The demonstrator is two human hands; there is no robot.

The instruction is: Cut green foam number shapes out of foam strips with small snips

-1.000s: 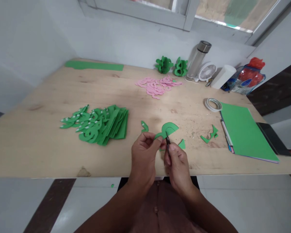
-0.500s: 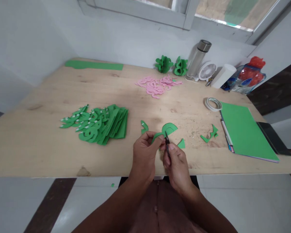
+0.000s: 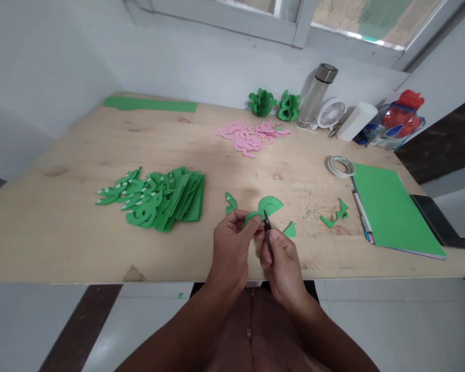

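Observation:
Pinched in my left hand [image 3: 231, 243] is a green craft-foam or paper piece [image 3: 273, 203], with a rounded outer edge and a dark curved line drawn on it. My right hand [image 3: 283, 259] grips small dark scissors [image 3: 267, 226], their blades pointing away from me and lying at the piece. Fingers hide the scissors' handles and part of the piece. Just beyond my left hand rests a small green curved cutout [image 3: 230, 201] with a white patch. A green triangular scrap [image 3: 290, 229] lies beside my right hand.
Left are green cutouts [image 3: 143, 199] and folded green pieces [image 3: 186, 199]. Farther back lie pink cutouts [image 3: 248, 137], green paper figures [image 3: 262, 102], a bottle [image 3: 313, 95] and a fan [image 3: 331, 112]. Right are scraps [image 3: 336, 214], tape rolls [image 3: 340, 167], green sheets [image 3: 395, 212] and a dark flat object [image 3: 437, 221].

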